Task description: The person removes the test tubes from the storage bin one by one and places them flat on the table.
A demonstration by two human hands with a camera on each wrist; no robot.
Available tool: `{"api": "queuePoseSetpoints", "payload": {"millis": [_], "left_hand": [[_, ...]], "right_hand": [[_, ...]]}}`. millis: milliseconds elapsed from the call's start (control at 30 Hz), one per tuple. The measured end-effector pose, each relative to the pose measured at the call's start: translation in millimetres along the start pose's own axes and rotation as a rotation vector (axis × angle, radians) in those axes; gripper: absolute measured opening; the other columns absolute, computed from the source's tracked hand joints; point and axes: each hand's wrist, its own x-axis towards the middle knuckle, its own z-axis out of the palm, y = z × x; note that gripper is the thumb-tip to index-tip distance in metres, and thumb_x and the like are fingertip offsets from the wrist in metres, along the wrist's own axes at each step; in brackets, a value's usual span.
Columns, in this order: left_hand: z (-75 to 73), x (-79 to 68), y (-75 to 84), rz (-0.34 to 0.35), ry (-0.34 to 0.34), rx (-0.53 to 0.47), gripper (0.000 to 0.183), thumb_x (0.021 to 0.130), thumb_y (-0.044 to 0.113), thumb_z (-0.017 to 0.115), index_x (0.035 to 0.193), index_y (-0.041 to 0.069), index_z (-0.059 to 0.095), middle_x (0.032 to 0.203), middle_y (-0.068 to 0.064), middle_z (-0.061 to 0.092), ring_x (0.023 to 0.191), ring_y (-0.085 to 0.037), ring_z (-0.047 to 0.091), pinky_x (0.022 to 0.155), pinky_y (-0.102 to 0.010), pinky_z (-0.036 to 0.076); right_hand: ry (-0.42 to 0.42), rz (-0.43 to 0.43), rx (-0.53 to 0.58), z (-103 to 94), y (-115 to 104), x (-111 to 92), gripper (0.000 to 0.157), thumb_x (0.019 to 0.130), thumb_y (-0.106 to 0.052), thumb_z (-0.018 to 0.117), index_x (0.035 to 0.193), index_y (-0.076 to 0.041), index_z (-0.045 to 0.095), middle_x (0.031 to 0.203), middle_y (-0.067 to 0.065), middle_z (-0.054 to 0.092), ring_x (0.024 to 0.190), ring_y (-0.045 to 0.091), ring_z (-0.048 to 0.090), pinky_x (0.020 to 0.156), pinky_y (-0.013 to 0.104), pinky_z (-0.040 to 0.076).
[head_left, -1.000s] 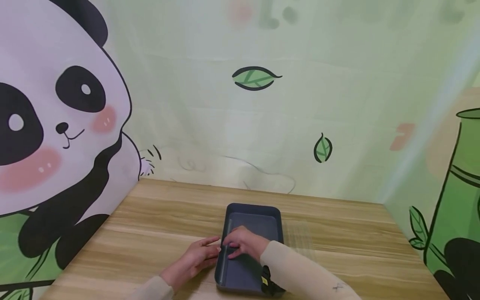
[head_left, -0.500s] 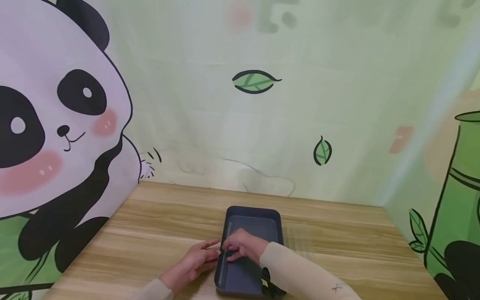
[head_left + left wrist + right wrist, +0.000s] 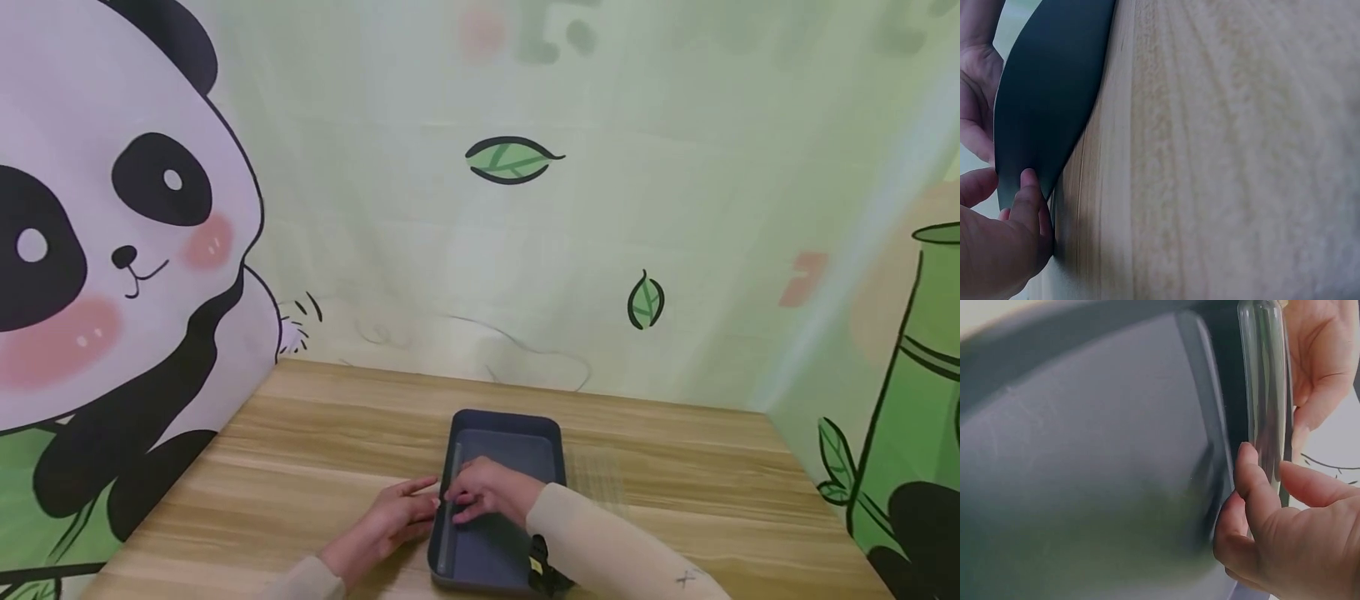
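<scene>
A dark blue rectangular tray (image 3: 504, 446) stands on the wooden table. Along its left inner wall lies a clear glass tube (image 3: 1265, 375), lengthwise. My right hand (image 3: 487, 487) reaches into the tray and pinches this tube, thumb on one side and fingers on the other in the right wrist view. Outside the left wall, my left hand (image 3: 390, 517) touches the tray with fairly straight fingers; its thumb tip is at the rim. The left wrist view shows those fingers (image 3: 1027, 187) against the outer wall. The right forearm hides the tray's near right part.
Several clear tubes (image 3: 596, 475) lie side by side on the table (image 3: 697, 492), just right of the tray. Behind the table hangs a pale green printed backdrop (image 3: 375, 208) with a panda. A black strap sits on the right wrist.
The tube in the tray appears to have shifted very slightly under my right hand. Both hands otherwise keep their places, and the head view bobs a little.
</scene>
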Motion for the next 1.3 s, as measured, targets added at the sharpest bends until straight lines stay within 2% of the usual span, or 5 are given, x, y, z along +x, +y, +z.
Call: {"api": "queuePoseSetpoints", "payload": {"millis": [233, 600, 800, 1100, 1300], "left_hand": [[-1.1, -1.1, 1.4, 0.0, -0.007, 0.012, 0.061, 0.098, -0.001, 0.061, 0.15, -0.016, 0.033, 0.138, -0.033, 0.061, 0.096, -0.013, 0.07, 0.087, -0.03, 0.061], [0.2, -1.7, 1.5, 0.01, -0.002, 0.021, 0.061, 0.097, -0.001, 0.061, 0.15, -0.016, 0.034, 0.136, -0.031, 0.064, 0.093, -0.011, 0.069, 0.084, -0.028, 0.059], [1.3, -1.0, 0.8, 0.012, 0.018, 0.032, 0.061, 0.096, -0.001, 0.062, 0.149, -0.016, 0.036, 0.134, -0.031, 0.065, 0.092, -0.012, 0.069, 0.083, -0.029, 0.06], [0.6, 0.3, -2.4, 0.015, 0.009, 0.017, 0.062, 0.096, -0.003, 0.061, 0.15, -0.016, 0.034, 0.135, -0.033, 0.063, 0.091, -0.011, 0.069, 0.083, -0.027, 0.06], [-0.2, 0.6, -2.4, 0.014, 0.009, 0.017, 0.062, 0.095, -0.003, 0.062, 0.15, -0.015, 0.035, 0.135, -0.032, 0.063, 0.091, -0.01, 0.069, 0.082, -0.026, 0.059]], "right_hand": [[-0.031, 0.001, 0.025, -2.6, -6, -6, 0.076, 0.087, 0.02, 0.059, 0.154, 0.012, 0.025, 0.118, 0.028, 0.057, 0.102, 0.032, 0.064, 0.101, 0.055, 0.056], [-0.032, -0.009, 0.064, -14.3, -17, -16, 0.069, 0.09, 0.017, 0.059, 0.153, 0.006, 0.032, 0.127, 0.031, 0.059, 0.12, 0.038, 0.06, 0.103, 0.057, 0.055], [-0.037, -0.05, 0.049, -22.7, -17, -24, 0.066, 0.092, 0.015, 0.059, 0.152, 0.006, 0.034, 0.13, 0.032, 0.061, 0.115, 0.035, 0.062, 0.101, 0.058, 0.055], [-0.078, -0.123, 0.019, -42.7, -17, -48, 0.065, 0.094, 0.01, 0.06, 0.153, 0.006, 0.034, 0.125, 0.024, 0.06, 0.096, 0.021, 0.063, 0.09, 0.051, 0.062], [-0.105, -0.141, -0.009, -60.9, -14, -63, 0.064, 0.096, 0.008, 0.06, 0.155, 0.004, 0.034, 0.138, 0.026, 0.055, 0.1, 0.02, 0.065, 0.084, 0.046, 0.065]]}}
